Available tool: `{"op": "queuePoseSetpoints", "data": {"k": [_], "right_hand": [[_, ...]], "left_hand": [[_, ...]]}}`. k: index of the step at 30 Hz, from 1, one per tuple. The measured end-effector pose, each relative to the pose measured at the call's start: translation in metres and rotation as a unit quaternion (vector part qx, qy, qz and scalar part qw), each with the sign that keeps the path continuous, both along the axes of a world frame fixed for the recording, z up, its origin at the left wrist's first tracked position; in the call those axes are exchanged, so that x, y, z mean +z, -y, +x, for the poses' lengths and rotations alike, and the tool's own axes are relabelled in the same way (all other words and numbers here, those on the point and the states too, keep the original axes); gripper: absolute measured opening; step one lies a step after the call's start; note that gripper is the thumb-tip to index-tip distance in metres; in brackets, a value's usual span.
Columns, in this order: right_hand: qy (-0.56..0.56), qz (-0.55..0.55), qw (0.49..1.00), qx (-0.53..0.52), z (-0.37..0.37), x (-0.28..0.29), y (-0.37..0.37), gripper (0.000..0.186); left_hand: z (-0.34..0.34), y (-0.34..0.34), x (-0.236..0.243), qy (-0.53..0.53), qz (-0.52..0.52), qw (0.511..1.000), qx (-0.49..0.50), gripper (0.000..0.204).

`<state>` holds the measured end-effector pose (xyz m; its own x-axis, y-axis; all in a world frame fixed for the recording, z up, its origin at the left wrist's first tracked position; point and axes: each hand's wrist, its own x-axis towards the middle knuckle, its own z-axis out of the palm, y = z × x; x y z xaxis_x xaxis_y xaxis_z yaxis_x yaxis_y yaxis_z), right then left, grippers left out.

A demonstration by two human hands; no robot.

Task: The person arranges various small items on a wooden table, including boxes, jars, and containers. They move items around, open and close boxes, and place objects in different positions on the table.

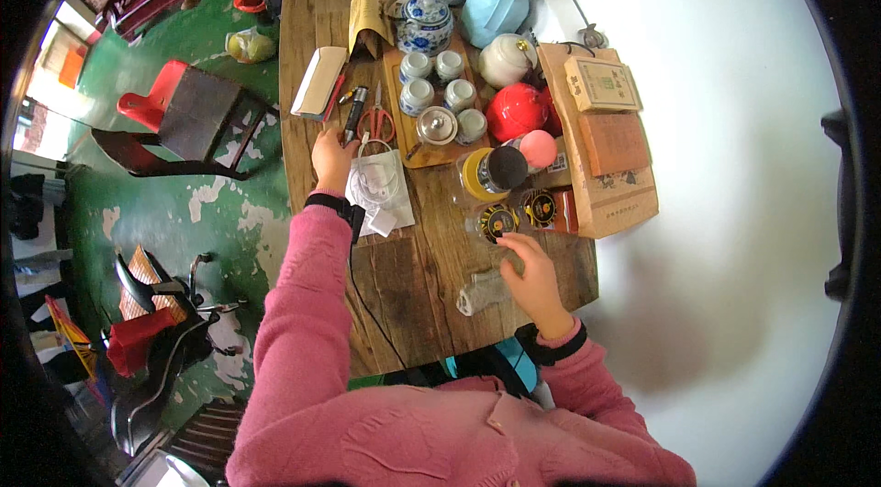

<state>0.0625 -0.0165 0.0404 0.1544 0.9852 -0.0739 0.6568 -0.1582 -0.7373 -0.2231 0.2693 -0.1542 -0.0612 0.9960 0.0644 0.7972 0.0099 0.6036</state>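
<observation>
My left hand (332,158) is at the table's left side, its fingers closed round the lower end of a black flashlight-like cylinder (354,111). Close by lie orange-handled scissors (377,123) and a white cable (374,184) coiled on a sheet of white paper (398,210). Over on the right, my right hand (532,280) has its fingers apart and holds nothing. Its fingertips reach the near edge of a clear jar with a black-and-gold lid (498,223); whether they touch it I cannot tell. A similar lid (540,207) sits beside it.
A wooden tray (427,155) carries several cups (417,97) and a glass lidded bowl (437,125). Behind stand a blue-and-white teapot (424,25) and a pale blue jug (498,5). A yellow jar (494,171), red ball-shaped container (517,112) and brown paper bag (606,202) line the right.
</observation>
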Motion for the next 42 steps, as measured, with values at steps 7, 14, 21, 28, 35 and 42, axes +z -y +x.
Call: {"op": "queuePoseSetpoints", "data": {"k": [7,14,21,28,35,42], "right_hand": [[0.004,0.009,1.0,-0.014,0.007,0.001,0.014,0.034],[0.007,0.024,1.0,-0.006,0.007,0.013,0.03,0.034],[0.003,0.051,0.999,0.0,0.0,0.032,0.057,0.033],[-0.019,0.096,0.995,0.026,0.016,0.06,0.088,0.031],[-0.047,0.138,0.989,0.018,0.044,0.09,0.1,0.033],[-0.083,0.193,0.977,0.032,0.083,0.104,0.103,0.053]], "left_hand": [[0.002,-0.006,-0.016,-0.035,0.024,0.999,0.004,0.031],[-0.012,0.001,0.0,0.039,-0.082,0.996,0.023,0.035],[-0.023,0.037,0.059,0.104,-0.062,0.992,0.02,0.033],[-0.018,0.123,0.168,0.191,-0.021,0.978,-0.086,0.031],[0.027,0.22,0.246,0.34,-0.1,0.919,-0.175,0.034],[0.102,0.284,0.28,0.343,-0.113,0.897,-0.257,0.031]]}}
